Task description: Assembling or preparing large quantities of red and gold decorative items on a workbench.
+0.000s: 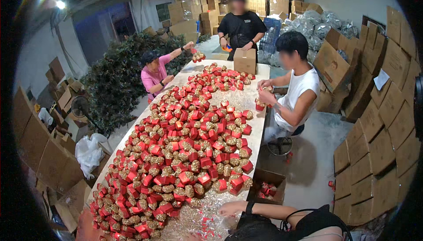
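Observation:
A large heap of small red pots topped with gold glittery clusters [180, 139] covers most of the long white table [246, 105]. My right hand [232, 208], with a black band at the wrist, rests on the glitter-strewn near right part of the table. Its fingers lie low and outstretched, with nothing visible in them, beside the heap's near edge. Of my left hand [194, 237] only a sliver shows at the lower edge, its fingers cut off. Gold glitter and red scraps [205, 221] lie between the two.
An open cardboard box [268, 186] with red pieces stands beside the table. A worker in white [302, 91] handles a pot at right. One in pink [154, 73] lifts a bunch at left. Another in black stands behind a closed carton [245, 60]. Flattened cartons [379, 153] line the right.

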`<action>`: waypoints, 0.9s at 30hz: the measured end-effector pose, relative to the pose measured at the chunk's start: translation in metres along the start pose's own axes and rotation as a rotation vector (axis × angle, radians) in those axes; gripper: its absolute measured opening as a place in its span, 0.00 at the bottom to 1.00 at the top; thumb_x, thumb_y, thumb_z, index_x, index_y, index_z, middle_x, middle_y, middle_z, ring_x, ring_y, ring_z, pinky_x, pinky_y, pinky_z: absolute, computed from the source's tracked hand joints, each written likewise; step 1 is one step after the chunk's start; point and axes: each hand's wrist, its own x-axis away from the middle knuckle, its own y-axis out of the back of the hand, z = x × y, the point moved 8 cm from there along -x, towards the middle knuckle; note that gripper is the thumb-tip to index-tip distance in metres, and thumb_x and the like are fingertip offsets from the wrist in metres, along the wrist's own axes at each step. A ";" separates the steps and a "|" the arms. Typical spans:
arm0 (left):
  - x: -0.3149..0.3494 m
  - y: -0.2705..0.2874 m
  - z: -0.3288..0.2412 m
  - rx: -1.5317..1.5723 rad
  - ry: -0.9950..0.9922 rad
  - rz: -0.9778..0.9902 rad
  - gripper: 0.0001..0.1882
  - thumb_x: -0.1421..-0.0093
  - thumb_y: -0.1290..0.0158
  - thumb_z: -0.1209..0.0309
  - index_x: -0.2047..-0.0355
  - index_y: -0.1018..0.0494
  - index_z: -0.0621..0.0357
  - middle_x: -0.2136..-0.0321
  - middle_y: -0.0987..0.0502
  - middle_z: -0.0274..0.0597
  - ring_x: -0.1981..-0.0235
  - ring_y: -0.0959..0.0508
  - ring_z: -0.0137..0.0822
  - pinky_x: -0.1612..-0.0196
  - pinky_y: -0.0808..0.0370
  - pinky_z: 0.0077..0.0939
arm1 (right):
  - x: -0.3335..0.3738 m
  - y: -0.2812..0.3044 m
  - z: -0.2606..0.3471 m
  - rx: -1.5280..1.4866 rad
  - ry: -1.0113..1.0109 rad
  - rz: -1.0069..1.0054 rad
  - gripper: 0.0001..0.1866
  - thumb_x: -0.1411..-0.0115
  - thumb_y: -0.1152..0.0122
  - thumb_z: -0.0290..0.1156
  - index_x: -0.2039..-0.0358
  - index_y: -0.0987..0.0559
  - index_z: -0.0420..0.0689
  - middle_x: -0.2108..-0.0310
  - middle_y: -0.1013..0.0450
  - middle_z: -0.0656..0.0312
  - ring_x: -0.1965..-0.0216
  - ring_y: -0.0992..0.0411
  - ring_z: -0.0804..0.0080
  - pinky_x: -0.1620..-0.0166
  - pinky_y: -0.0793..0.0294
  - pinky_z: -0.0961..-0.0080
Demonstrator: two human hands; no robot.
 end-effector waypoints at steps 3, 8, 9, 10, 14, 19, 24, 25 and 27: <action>-0.005 -0.011 0.011 0.934 0.061 -0.073 0.13 0.43 0.57 0.65 0.65 0.34 0.63 0.71 0.28 0.52 0.71 0.29 0.48 0.68 0.33 0.41 | -0.004 0.021 0.059 -0.160 0.213 -0.207 0.21 0.45 0.50 0.43 0.56 0.33 0.42 0.64 0.30 0.52 0.63 0.31 0.59 0.62 0.33 0.66; 0.023 0.083 -0.099 1.242 -0.200 0.264 0.16 0.44 0.52 0.67 0.58 0.36 0.62 0.69 0.27 0.55 0.70 0.28 0.51 0.68 0.32 0.38 | -0.019 0.033 0.122 -0.141 0.463 -0.293 0.33 0.49 0.41 0.41 0.46 0.42 0.43 0.56 0.34 0.53 0.57 0.34 0.61 0.56 0.34 0.71; 0.029 0.095 -0.108 1.242 -0.197 0.267 0.16 0.44 0.52 0.67 0.58 0.36 0.62 0.69 0.27 0.55 0.70 0.28 0.51 0.68 0.32 0.38 | -0.021 0.029 0.131 -0.244 0.443 -0.165 0.36 0.51 0.38 0.39 0.45 0.43 0.43 0.55 0.34 0.54 0.55 0.34 0.62 0.54 0.35 0.71; 0.031 0.111 -0.113 1.114 -0.178 0.185 0.15 0.43 0.52 0.67 0.57 0.35 0.61 0.69 0.27 0.52 0.71 0.27 0.46 0.70 0.31 0.35 | -0.032 0.020 0.128 -0.275 0.440 -0.128 0.36 0.52 0.37 0.36 0.46 0.42 0.42 0.54 0.35 0.54 0.54 0.35 0.66 0.53 0.36 0.72; 0.035 0.132 -0.109 1.038 -0.083 0.045 0.13 0.40 0.54 0.67 0.57 0.35 0.59 0.68 0.26 0.45 0.70 0.26 0.34 0.72 0.30 0.26 | -0.056 0.023 0.115 -0.426 0.484 -0.184 0.24 0.51 0.41 0.31 0.53 0.35 0.42 0.58 0.32 0.54 0.58 0.33 0.66 0.57 0.34 0.72; 0.018 0.133 -0.088 1.132 -0.270 -0.053 0.13 0.41 0.53 0.68 0.59 0.34 0.62 0.67 0.28 0.42 0.66 0.29 0.33 0.63 0.31 0.24 | -0.034 0.043 0.120 -0.291 0.482 -0.271 0.15 0.48 0.45 0.32 0.61 0.30 0.40 0.72 0.31 0.51 0.70 0.34 0.63 0.65 0.36 0.68; 0.021 0.137 -0.076 0.904 -0.130 -0.003 0.11 0.44 0.50 0.70 0.62 0.30 0.64 0.65 0.28 0.42 0.64 0.29 0.36 0.60 0.32 0.28 | -0.036 0.047 0.100 -0.274 0.445 -0.281 0.16 0.48 0.45 0.33 0.60 0.30 0.40 0.71 0.31 0.51 0.70 0.33 0.60 0.65 0.35 0.68; 0.021 0.140 -0.079 0.862 -0.158 -0.030 0.11 0.45 0.49 0.71 0.64 0.30 0.65 0.65 0.28 0.43 0.64 0.28 0.36 0.60 0.32 0.28 | -0.035 0.046 0.101 -0.274 0.428 -0.253 0.16 0.48 0.45 0.32 0.59 0.31 0.40 0.71 0.30 0.50 0.69 0.33 0.59 0.65 0.35 0.67; 0.026 0.145 -0.085 0.818 -0.175 -0.057 0.10 0.45 0.49 0.72 0.65 0.29 0.65 0.65 0.28 0.43 0.65 0.28 0.36 0.60 0.32 0.28 | -0.033 0.047 0.100 -0.186 0.475 -0.299 0.17 0.47 0.45 0.32 0.58 0.31 0.39 0.72 0.30 0.49 0.69 0.32 0.57 0.65 0.34 0.66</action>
